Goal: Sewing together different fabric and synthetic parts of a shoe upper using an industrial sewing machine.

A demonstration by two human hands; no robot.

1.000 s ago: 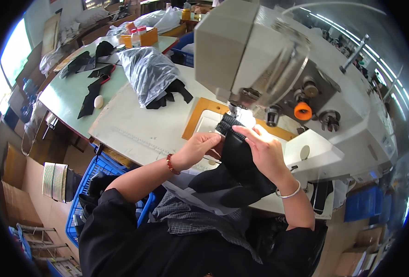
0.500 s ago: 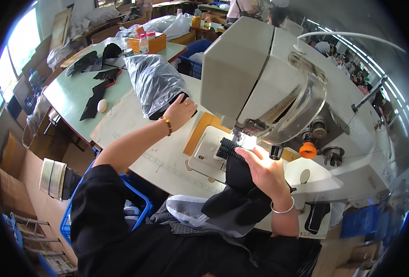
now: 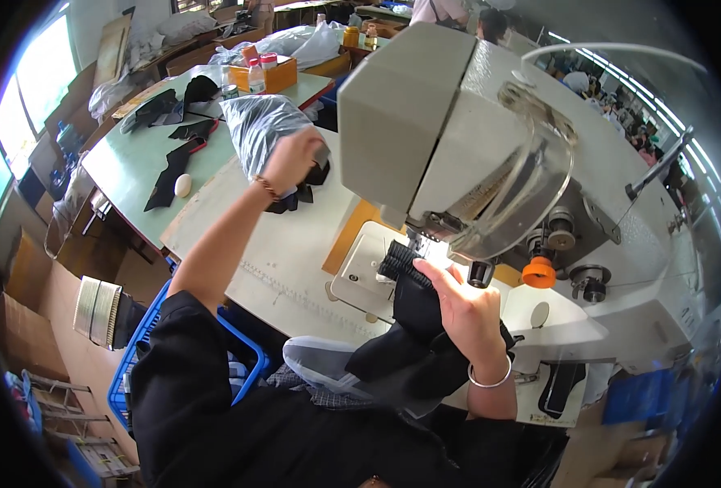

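My right hand [image 3: 468, 313] grips a black fabric piece [image 3: 416, 302] whose ribbed, dark elastic end [image 3: 399, 262] lies by the needle area of a large sewing machine [image 3: 409, 114]. The thumb presses along the ribbing, and the rest of the cloth hangs toward my lap. Farther left, my left hand [image 3: 294, 160] is closed at the mouth of a clear plastic bag [image 3: 256, 130]. Black cloth pieces [image 3: 299, 195] stick out under that hand. Its fingers are curled and somewhat blurred, hiding what is between them.
Beyond the machine table [image 3: 275, 281] stands a pale green table [image 3: 120, 167] with black cut pieces [image 3: 168, 175], a white egg-shaped object [image 3: 183, 185] and an orange box [image 3: 275, 77] of bottles. A blue basket [image 3: 255, 370] sits at my left. The machine head rises close beyond my right hand.
My left hand has lifted and moved away and left over the bag, its fingers curling; the black pieces at the bag's mouth have shifted. My right hand stays on the ribbed cloth.
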